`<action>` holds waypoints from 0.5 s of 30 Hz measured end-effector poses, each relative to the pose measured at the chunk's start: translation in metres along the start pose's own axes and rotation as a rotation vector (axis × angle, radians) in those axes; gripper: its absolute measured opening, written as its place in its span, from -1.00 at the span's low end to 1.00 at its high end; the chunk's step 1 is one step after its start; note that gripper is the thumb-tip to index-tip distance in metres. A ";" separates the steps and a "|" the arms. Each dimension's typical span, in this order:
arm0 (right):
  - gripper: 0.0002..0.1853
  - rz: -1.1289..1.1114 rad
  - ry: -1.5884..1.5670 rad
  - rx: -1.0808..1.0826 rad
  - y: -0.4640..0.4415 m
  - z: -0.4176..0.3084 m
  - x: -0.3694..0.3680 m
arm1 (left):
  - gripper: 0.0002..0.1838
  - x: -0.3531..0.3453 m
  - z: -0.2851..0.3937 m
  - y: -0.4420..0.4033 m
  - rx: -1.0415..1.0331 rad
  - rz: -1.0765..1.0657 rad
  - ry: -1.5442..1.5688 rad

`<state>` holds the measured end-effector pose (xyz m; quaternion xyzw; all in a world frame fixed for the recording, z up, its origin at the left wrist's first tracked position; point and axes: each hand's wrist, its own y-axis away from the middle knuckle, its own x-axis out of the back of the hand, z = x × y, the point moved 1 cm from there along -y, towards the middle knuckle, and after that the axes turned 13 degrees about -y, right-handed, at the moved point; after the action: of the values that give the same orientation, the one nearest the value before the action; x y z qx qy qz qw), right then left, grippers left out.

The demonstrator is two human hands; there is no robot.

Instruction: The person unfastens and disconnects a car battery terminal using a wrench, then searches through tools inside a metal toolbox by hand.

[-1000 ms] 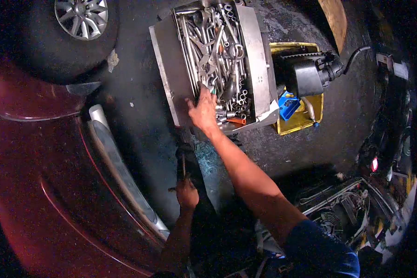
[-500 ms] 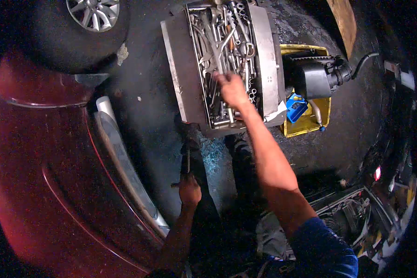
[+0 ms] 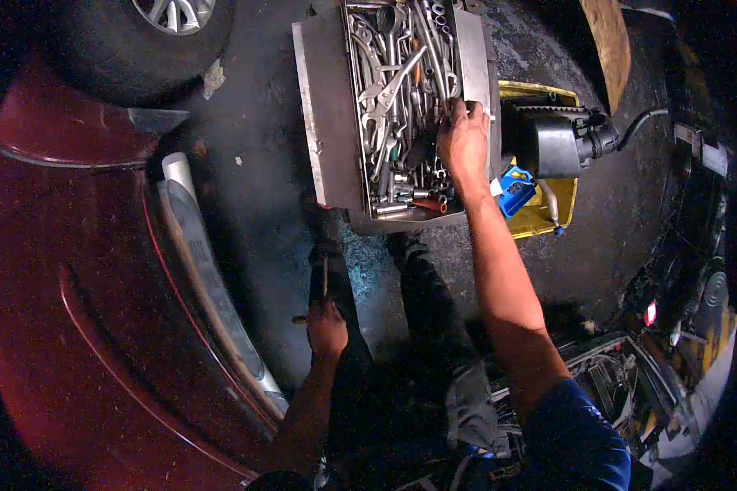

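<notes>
My right hand (image 3: 465,147) is over the right side of an open metal toolbox (image 3: 477,69), its fingers bent down at the inner edge. Whatever the fingertips grip there is hidden. Wrenches and sockets fill the box, with locking pliers (image 3: 391,82) on top and an orange-red handle (image 3: 431,205) near the front. Lower down, in front of my legs, my left hand (image 3: 327,331) is closed around a long thin tool (image 3: 325,278). Its shaft points up, and a short piece sticks out to the left of the fist; its exact kind is unclear.
A dark red car body (image 3: 74,303) with a loose-looking trim strip (image 3: 209,270) lies at left, below a tire (image 3: 115,57). Right of the toolbox, a yellow crate (image 3: 540,222) bears a black plastic housing (image 3: 553,143) and a blue tray (image 3: 516,192). An engine bay (image 3: 614,376) is at lower right.
My right hand has moved from the middle of the tools to the toolbox's right edge, uncovering the locking pliers and sockets. My left hand keeps its tool and has barely moved.
</notes>
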<state>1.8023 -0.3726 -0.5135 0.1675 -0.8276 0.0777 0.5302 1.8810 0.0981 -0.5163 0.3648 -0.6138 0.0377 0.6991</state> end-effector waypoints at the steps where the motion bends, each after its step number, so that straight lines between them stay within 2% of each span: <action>1: -0.54 0.004 0.006 0.005 0.001 0.003 -0.004 | -0.73 0.001 0.002 -0.002 0.019 -0.029 0.004; 3: -0.47 0.013 0.018 0.017 0.004 0.005 -0.014 | -0.73 0.006 0.003 -0.003 0.039 -0.057 0.022; 4: -0.36 -0.013 -0.010 -0.079 0.001 -0.001 -0.017 | -0.72 0.007 0.004 -0.003 0.040 -0.056 0.038; 7: -0.31 0.126 0.023 0.125 -0.002 -0.024 -0.012 | -0.71 0.006 0.004 -0.006 0.061 -0.054 0.098; 8: -0.27 0.044 -0.063 0.175 -0.006 -0.036 -0.013 | -0.70 0.005 0.003 -0.005 0.070 -0.056 0.120; 9: -0.31 -0.051 -0.114 0.298 -0.014 -0.044 -0.018 | -0.70 0.004 0.003 -0.003 0.067 -0.079 0.112; 11: -0.36 -0.293 0.059 0.494 -0.030 -0.053 -0.042 | -0.69 0.003 0.002 -0.001 0.059 -0.124 0.095; 14: -0.37 -0.308 0.375 0.818 -0.051 -0.061 -0.065 | -0.70 0.004 0.002 -0.003 0.060 -0.107 0.122; 15: -0.37 -0.359 0.349 0.816 -0.056 -0.057 -0.067 | -0.70 0.003 0.003 -0.004 0.053 -0.066 0.103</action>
<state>1.8965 -0.3945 -0.5520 0.4866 -0.5862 0.3303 0.5573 1.8817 0.0921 -0.5154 0.4007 -0.5634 0.0498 0.7208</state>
